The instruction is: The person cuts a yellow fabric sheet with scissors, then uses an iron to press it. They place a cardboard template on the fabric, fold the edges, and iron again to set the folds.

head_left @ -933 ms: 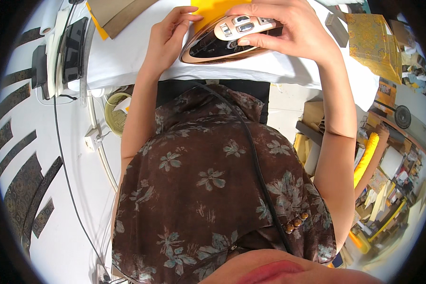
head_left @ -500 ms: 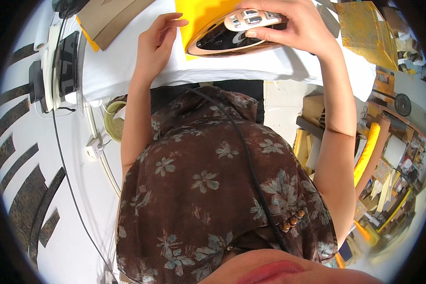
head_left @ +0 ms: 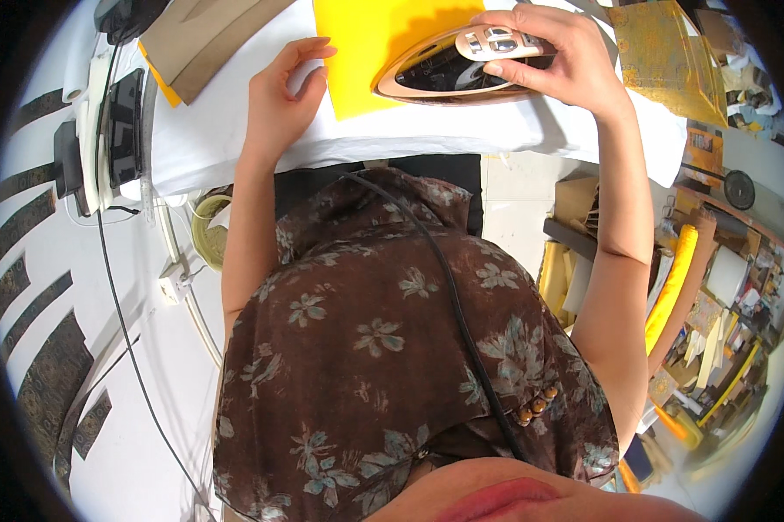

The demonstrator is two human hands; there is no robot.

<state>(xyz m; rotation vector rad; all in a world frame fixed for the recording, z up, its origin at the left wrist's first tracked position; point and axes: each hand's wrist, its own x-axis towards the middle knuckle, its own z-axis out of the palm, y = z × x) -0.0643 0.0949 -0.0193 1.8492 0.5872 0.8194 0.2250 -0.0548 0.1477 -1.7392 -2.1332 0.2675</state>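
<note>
the fingers (head_left: 531, 16) of the right hand (head_left: 583, 74) are curled around the handle of the iron (head_left: 444, 70), whose tip is held over the yellow sheet (head_left: 348, 52); those of the left hand (head_left: 274, 96) are bunched loosely at the sheet's left edge, contact being unclear. the iron is best moved level, the sheet lightly steadied, and the left hand kept away from heat.

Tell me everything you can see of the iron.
The iron has a glossy black body, a copper-coloured rim and a pale handle with silvery buttons on top. Its pointed nose faces left, over the yellow sheet. The right hand grips the handle. The underside is hidden, so contact below cannot be judged.
</note>
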